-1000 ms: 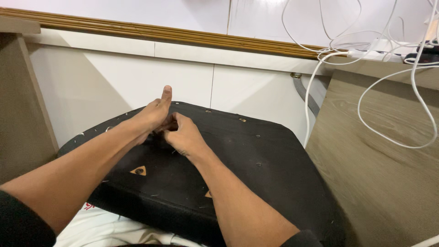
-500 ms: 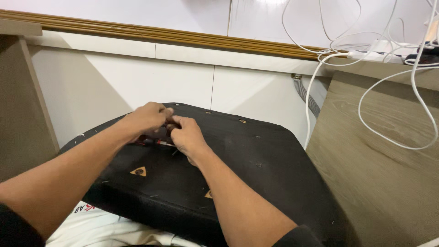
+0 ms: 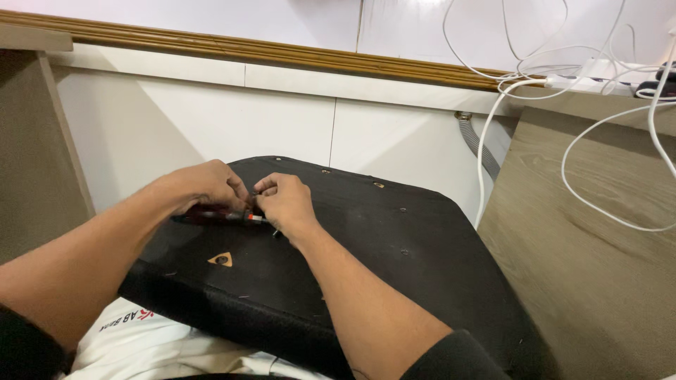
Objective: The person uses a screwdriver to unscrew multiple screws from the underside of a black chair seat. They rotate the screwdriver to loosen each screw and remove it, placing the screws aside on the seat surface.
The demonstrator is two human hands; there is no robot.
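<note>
Left hand (image 3: 201, 186) curled over a small screwdriver (image 3: 222, 217) with a dark red handle, fingers wrapped shut around the handle, just left of frame centre. Long axis of the tool roughly level, running left to right, shaft end pointing right toward the right hand (image 3: 285, 200). Right fingers (image 3: 266, 184) pressed together in a pinch at the shaft end, touching or nearly touching the left thumb; whatever is pinched too small to tell. Both hands low over the black panel (image 3: 394, 260), a flat dark slab resting across the lap, small studs dotted along its far edge. Tool tip directly below the right fingertips, so right hand nearer the working end, left hand nearer the handle.
</note>
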